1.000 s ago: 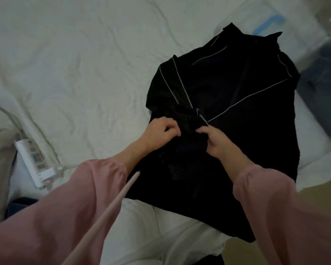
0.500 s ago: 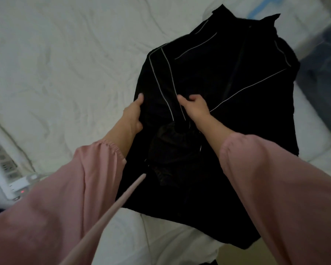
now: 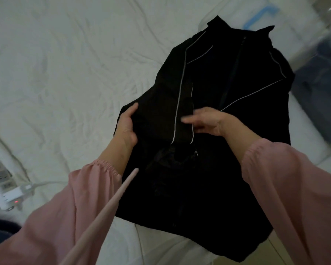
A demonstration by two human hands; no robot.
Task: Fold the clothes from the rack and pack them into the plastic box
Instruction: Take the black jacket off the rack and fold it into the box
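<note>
I am in the folding step. The jacket (image 3: 237,131) lies spread on the bed (image 3: 65,73) by its right edge, collar toward the far side, with one sleeve (image 3: 184,111) laid across the front. The box (image 3: 323,83) waits just past that edge, and dark clothes show inside it.

My left hand (image 3: 127,125) pinches the jacket's left edge, thumb on top and fingers tucked beneath. My right hand (image 3: 204,121) is spread flat with straight fingers over the folded sleeve, holding nothing. Blur hides whether it presses the cloth.

Next, I judge, I should smooth that sleeve down, fold the other side in, then bring the hem up toward the collar.
</note>
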